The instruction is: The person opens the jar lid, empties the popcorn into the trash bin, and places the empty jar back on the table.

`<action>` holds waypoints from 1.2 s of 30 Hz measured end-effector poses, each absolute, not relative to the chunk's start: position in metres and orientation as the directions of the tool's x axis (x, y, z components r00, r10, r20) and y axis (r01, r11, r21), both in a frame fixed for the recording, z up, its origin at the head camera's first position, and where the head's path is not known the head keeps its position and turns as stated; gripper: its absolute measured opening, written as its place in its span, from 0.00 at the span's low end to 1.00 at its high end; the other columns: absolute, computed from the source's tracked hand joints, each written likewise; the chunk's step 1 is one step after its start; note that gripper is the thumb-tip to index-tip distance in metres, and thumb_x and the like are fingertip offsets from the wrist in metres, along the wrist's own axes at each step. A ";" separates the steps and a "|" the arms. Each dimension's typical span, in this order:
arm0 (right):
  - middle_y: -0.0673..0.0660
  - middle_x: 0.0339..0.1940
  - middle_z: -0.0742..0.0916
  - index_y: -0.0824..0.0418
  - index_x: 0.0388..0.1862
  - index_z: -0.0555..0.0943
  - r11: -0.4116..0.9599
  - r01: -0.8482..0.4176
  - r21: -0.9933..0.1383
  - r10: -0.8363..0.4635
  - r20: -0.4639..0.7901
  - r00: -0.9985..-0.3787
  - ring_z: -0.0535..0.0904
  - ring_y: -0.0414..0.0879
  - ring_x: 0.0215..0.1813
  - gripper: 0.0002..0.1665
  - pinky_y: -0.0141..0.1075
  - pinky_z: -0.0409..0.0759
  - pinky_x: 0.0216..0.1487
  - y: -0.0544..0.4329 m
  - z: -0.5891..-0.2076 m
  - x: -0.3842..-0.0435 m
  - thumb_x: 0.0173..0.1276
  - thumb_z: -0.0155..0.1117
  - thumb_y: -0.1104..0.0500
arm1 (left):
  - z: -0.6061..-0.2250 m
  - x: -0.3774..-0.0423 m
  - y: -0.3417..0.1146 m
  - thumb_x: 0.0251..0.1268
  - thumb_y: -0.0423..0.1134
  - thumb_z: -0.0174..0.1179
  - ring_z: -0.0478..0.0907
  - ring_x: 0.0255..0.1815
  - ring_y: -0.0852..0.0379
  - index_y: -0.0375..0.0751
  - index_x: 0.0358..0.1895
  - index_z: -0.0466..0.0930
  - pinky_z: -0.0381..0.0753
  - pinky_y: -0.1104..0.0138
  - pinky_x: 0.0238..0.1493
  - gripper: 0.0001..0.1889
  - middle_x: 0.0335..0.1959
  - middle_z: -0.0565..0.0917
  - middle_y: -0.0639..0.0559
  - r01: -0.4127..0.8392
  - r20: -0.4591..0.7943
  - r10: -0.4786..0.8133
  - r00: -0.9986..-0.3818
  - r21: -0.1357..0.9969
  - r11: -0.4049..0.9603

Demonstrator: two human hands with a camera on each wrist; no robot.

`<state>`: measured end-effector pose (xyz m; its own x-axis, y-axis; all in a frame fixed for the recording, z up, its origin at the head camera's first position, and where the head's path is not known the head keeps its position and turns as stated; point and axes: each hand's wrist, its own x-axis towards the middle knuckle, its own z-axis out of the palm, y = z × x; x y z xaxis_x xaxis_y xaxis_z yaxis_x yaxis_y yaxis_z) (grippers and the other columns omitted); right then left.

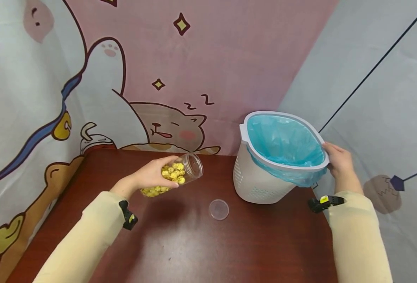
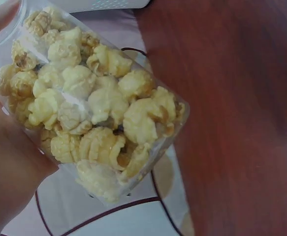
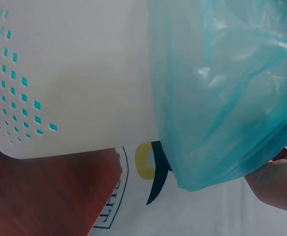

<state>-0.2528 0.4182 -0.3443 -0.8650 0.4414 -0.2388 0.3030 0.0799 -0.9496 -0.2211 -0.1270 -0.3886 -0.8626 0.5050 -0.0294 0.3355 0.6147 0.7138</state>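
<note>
My left hand [image 1: 152, 175] holds a clear plastic jar [image 1: 192, 168] of popcorn above the table, its fingers wrapped around the side. Tilted, the jar has its uncapped mouth toward the right and its base low on the left. In the left wrist view, yellowish popcorn [image 2: 89, 98] packs the base end. On the right, my right hand [image 1: 340, 162] grips the rim of a pale bin [image 1: 261, 192]. A blue plastic liner [image 1: 279, 137] is folded over that rim and partly hides the fingers in the right wrist view. Between jar and bin, a clear round lid [image 1: 218, 209] lies flat.
The dark red-brown table [image 1: 258, 243] bears the bin and lid. Behind it and on both sides hangs a cloth [image 1: 237, 51] printed with cartoon animals. Bin and right hand are by the table's right edge, close to the cloth.
</note>
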 end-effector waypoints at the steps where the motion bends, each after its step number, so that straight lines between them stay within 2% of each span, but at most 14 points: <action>1: 0.37 0.27 0.76 0.61 0.71 0.61 0.078 0.307 -0.949 0.447 -0.242 -0.861 0.76 0.28 0.28 0.41 0.23 0.76 0.27 0.418 -0.344 -0.253 0.64 0.60 0.45 | -0.384 -0.224 -0.125 0.45 0.51 0.71 0.74 0.55 0.49 0.48 0.69 0.60 0.75 0.54 0.54 0.45 0.58 0.74 0.45 0.340 -0.027 0.507 -0.862 0.710 0.617; 5: 0.39 0.32 0.76 0.59 0.71 0.62 0.073 0.318 -0.945 0.461 -0.250 -0.851 0.75 0.28 0.30 0.40 0.22 0.77 0.27 0.418 -0.345 -0.253 0.64 0.60 0.44 | -0.364 -0.233 -0.117 0.46 0.52 0.71 0.73 0.58 0.48 0.49 0.69 0.60 0.74 0.53 0.56 0.45 0.61 0.73 0.44 0.358 -0.021 0.512 -0.859 0.691 0.628; 12: 0.48 0.50 0.76 0.58 0.71 0.62 0.107 0.345 -0.933 0.481 -0.255 -0.839 0.73 0.29 0.34 0.41 0.21 0.76 0.28 0.416 -0.342 -0.253 0.64 0.58 0.42 | -0.325 -0.251 -0.097 0.48 0.52 0.70 0.72 0.58 0.49 0.51 0.71 0.56 0.72 0.53 0.58 0.46 0.63 0.70 0.45 0.361 -0.029 0.524 -0.851 0.693 0.624; 20: 0.53 0.59 0.73 0.58 0.71 0.61 0.127 0.368 -0.921 0.465 -0.272 -0.843 0.72 0.29 0.35 0.39 0.20 0.75 0.28 0.414 -0.341 -0.250 0.66 0.55 0.42 | -0.299 -0.270 -0.072 0.50 0.52 0.68 0.66 0.65 0.49 0.54 0.69 0.59 0.67 0.52 0.63 0.42 0.65 0.69 0.46 0.409 -0.030 0.570 -0.821 0.665 0.625; 25: 0.51 0.53 0.76 0.59 0.71 0.62 0.104 0.343 -0.933 0.457 -0.262 -0.850 0.72 0.29 0.34 0.41 0.21 0.75 0.29 0.414 -0.340 -0.250 0.64 0.58 0.42 | -0.283 -0.279 -0.055 0.49 0.53 0.68 0.65 0.66 0.49 0.53 0.69 0.59 0.66 0.53 0.64 0.42 0.66 0.68 0.48 0.441 -0.017 0.587 -0.810 0.641 0.628; 28: 0.50 0.53 0.76 0.57 0.70 0.63 0.122 0.355 -0.927 0.452 -0.267 -0.851 0.73 0.30 0.35 0.40 0.21 0.76 0.30 0.416 -0.341 -0.251 0.64 0.58 0.41 | -0.275 -0.283 -0.044 0.49 0.54 0.68 0.67 0.65 0.50 0.52 0.69 0.59 0.67 0.54 0.63 0.42 0.65 0.69 0.49 0.456 -0.018 0.591 -0.807 0.618 0.640; 29: 0.51 0.57 0.76 0.56 0.70 0.63 0.135 0.365 -0.921 0.452 -0.271 -0.850 0.74 0.31 0.39 0.40 0.23 0.78 0.37 0.416 -0.342 -0.252 0.64 0.57 0.40 | -0.272 -0.285 -0.040 0.49 0.54 0.68 0.67 0.64 0.51 0.52 0.69 0.59 0.68 0.55 0.63 0.42 0.65 0.69 0.50 0.456 -0.021 0.591 -0.806 0.615 0.644; 32: 0.53 0.66 0.72 0.55 0.70 0.63 0.140 0.378 -0.915 0.465 -0.277 -0.841 0.73 0.32 0.42 0.38 0.22 0.77 0.37 0.417 -0.342 -0.252 0.66 0.56 0.41 | -0.265 -0.289 -0.027 0.49 0.54 0.68 0.67 0.63 0.53 0.52 0.69 0.59 0.68 0.57 0.63 0.42 0.65 0.69 0.51 0.458 -0.030 0.600 -0.799 0.616 0.641; 34: 0.53 0.68 0.70 0.54 0.70 0.64 0.132 0.383 -0.914 0.480 -0.279 -0.832 0.73 0.33 0.45 0.36 0.22 0.76 0.37 0.416 -0.341 -0.252 0.66 0.56 0.43 | -0.260 -0.290 -0.020 0.49 0.53 0.68 0.67 0.63 0.54 0.51 0.69 0.59 0.68 0.58 0.63 0.42 0.65 0.69 0.53 0.456 -0.035 0.604 -0.796 0.621 0.637; 35: 0.53 0.72 0.66 0.54 0.70 0.64 0.138 0.384 -0.913 0.489 -0.274 -0.828 0.72 0.34 0.47 0.35 0.21 0.75 0.36 0.414 -0.340 -0.252 0.67 0.55 0.44 | -0.258 -0.290 -0.017 0.50 0.53 0.68 0.67 0.63 0.54 0.51 0.69 0.59 0.68 0.59 0.63 0.41 0.65 0.69 0.53 0.456 -0.035 0.605 -0.796 0.621 0.637; 36: 0.54 0.72 0.66 0.55 0.70 0.64 0.135 0.378 -0.916 0.499 -0.266 -0.825 0.72 0.33 0.46 0.35 0.19 0.73 0.30 0.414 -0.340 -0.252 0.67 0.56 0.45 | -0.256 -0.290 -0.014 0.50 0.53 0.68 0.67 0.63 0.54 0.51 0.69 0.59 0.68 0.59 0.63 0.41 0.66 0.68 0.53 0.460 -0.034 0.608 -0.793 0.622 0.634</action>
